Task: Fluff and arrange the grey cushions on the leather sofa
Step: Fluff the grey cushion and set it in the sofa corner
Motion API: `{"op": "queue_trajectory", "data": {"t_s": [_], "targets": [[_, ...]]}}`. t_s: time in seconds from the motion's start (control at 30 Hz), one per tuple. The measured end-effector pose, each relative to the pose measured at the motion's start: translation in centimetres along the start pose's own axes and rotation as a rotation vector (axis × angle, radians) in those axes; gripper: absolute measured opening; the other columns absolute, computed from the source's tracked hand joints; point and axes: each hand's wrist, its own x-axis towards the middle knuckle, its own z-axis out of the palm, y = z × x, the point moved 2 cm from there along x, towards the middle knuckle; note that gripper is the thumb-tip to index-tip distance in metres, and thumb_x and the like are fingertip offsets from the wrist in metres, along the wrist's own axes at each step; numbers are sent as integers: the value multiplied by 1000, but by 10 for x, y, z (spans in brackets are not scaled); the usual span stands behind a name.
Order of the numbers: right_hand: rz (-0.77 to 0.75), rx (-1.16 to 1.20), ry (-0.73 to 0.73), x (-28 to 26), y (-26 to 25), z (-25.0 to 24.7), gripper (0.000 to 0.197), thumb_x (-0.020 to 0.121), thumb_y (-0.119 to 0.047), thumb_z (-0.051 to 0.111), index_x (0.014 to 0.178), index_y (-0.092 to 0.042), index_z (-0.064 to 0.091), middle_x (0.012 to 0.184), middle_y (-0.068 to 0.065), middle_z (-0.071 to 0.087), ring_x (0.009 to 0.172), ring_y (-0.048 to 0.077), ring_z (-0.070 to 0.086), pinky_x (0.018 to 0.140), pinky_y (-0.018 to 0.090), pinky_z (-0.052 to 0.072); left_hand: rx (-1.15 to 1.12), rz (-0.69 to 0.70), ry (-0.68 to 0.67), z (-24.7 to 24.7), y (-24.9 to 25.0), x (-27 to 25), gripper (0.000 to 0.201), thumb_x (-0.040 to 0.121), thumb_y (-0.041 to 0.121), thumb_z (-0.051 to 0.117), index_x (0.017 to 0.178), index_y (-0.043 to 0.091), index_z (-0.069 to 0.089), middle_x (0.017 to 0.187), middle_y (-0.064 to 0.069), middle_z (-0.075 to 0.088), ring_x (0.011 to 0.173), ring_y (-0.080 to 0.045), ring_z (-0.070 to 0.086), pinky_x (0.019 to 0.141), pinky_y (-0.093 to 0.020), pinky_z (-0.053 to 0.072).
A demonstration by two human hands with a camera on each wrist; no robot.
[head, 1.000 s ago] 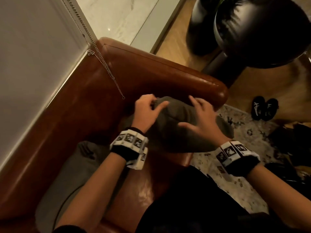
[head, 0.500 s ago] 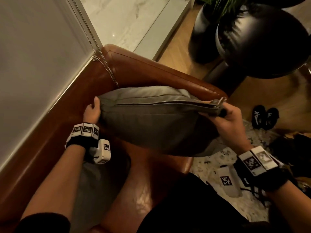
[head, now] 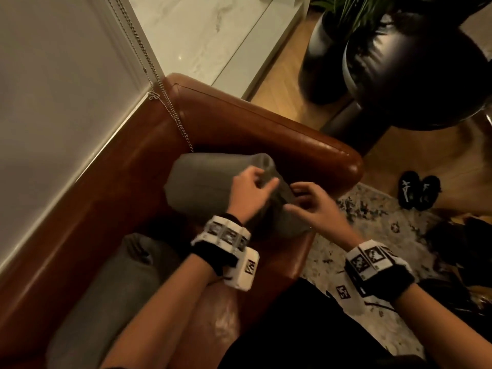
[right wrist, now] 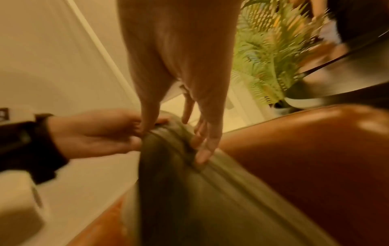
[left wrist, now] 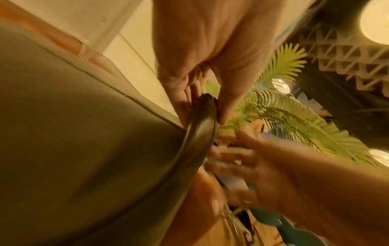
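Both hands on grey cushion

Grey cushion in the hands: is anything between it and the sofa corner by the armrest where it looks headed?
Nothing visible. The grey cushion, gripped by the left hand, already stands in the corner by the armrest.

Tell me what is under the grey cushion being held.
Under the grey cushion lies the brown leather sofa seat; the cushion and the left hand cover the seat directly below.

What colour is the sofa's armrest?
Reddish-brown, glossy leather; the armrest shows best in the head view.
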Motion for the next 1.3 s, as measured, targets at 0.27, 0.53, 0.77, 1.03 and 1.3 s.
{"op": "queue_trajectory", "data": {"t_s": [0.27, 0.53, 0.77, 1.03, 1.3], "targets": [[104, -207, 170, -17, 32, 7, 18, 82, -11, 67, 97, -4, 60, 83, 4, 62, 78, 14, 55, 63, 20, 33, 73, 159, -112, 25, -6, -28, 26, 92, 25, 51, 94, 8, 69, 92, -14, 72, 89, -24, 65, 84, -36, 47], [571, 252, 279, -32, 120, -14, 60, 64, -49, 76, 106, -10, 57, 103, 7, 67, 98, 27, 65, 87, 53, 53, 251, -197, 226, -59, -125, 2, 24, 90, 6, 52, 112, -2, 56, 117, -21, 53, 102, -32, 56, 91, -32, 42], [429, 148, 387, -30, 96, -9, 21, 87, -30, 63, 88, -9, 62, 81, 6, 62, 82, 26, 59, 66, 37, 43, 301, -344, 236, -56, -132, -2, 24, 89, 17, 58, 99, -4, 62, 106, -26, 61, 100, -38, 58, 86, -37, 40], [419, 385, 326, -34, 102, -45, 78, 56, -70, 67, 109, -12, 63, 105, 6, 66, 101, 22, 61, 90, 38, 49, -150, -440, 64, -100, -146, 40, 33, 99, 30, 35, 82, 12, 56, 97, -21, 60, 98, -32, 56, 86, -42, 44], [449, 280, 340, -17, 107, -42, 32, 90, -39, 57, 70, -15, 63, 75, 9, 60, 77, 24, 56, 71, 40, 44, 58, -377, 247, -85, -137, 7, 55, 82, 43, 65, 117, 3, 53, 110, -8, 60, 103, -21, 56, 91, -28, 42]]}}
